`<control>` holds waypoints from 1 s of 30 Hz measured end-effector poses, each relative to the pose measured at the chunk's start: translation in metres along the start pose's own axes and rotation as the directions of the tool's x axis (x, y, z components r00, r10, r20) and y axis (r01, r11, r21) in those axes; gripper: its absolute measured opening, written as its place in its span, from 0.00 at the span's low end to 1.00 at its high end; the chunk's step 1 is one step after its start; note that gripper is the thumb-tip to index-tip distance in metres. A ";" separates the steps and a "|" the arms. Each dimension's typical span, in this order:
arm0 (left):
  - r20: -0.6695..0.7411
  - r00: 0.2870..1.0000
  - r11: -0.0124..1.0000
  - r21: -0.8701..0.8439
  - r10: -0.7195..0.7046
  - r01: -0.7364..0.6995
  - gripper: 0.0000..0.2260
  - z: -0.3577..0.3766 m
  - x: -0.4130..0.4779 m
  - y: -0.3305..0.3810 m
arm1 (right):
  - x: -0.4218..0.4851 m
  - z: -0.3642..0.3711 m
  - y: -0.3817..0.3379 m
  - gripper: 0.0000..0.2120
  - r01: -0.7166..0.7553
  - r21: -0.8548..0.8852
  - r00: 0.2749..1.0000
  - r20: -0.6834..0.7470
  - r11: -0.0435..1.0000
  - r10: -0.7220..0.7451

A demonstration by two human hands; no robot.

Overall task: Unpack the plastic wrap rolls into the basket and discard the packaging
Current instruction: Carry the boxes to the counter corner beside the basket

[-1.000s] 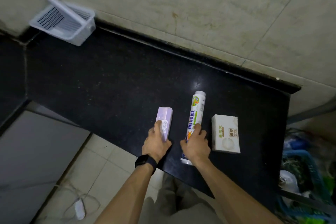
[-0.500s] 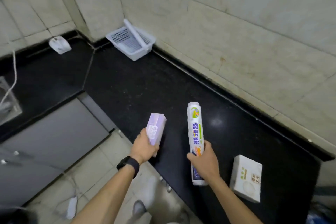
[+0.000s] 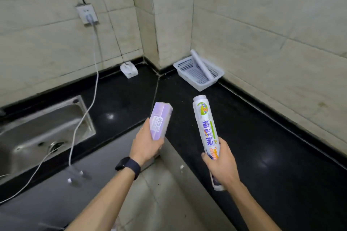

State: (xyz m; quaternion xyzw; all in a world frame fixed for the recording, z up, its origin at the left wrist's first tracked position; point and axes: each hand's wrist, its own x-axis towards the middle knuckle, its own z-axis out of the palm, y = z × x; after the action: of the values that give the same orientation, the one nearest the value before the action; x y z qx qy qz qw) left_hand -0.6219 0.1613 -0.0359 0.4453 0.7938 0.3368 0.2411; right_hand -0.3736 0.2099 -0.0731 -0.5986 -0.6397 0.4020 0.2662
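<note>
Dim, soft; glare on countertop [image 3: 110, 116] (wide-angle bowed edges).

— Could any writing be read?

— Yes, on the wrapped roll [image 3: 206, 129] held in the right hand [image 3: 223, 163]: three large blue Chinese characters, 保鲜膜, ran down its printed sleeve. Near the top sat a green patch with a red "3" among small characters too fine to read. Orange lettering lower down was partly covered by the fingers.

— And the purple box [image 3: 160, 121] in the left hand [image 3: 146, 145]?

— It carried a white label with dark print, but the print was blurred; nothing on it could be made out.
</note>
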 end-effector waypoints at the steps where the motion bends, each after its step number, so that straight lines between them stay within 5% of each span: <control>1: -0.008 1.000 1.000 -0.001 0.015 -0.015 0.27 -0.012 0.011 -0.006 | 0.005 0.012 -0.010 0.29 0.012 -0.008 1.000 -0.012 1.000 -0.012; 10: -0.023 0.999 0.999 -0.029 0.033 -0.034 0.29 -0.061 0.115 -0.048 | 0.071 0.087 -0.071 0.30 0.024 -0.071 0.999 -0.042 0.997 -0.027; 30: 0.169 0.972 0.983 0.116 -0.164 0.145 0.30 -0.031 0.353 -0.096 | 0.289 0.208 -0.106 0.34 -0.045 -0.193 0.990 0.123 0.980 0.069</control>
State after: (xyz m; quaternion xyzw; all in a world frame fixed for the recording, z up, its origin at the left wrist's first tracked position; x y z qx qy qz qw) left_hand -0.8675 0.4226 -0.1169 0.4223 0.8176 0.2347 0.3133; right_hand -0.6444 0.4566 -0.1369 -0.6119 -0.6735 0.3849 0.1543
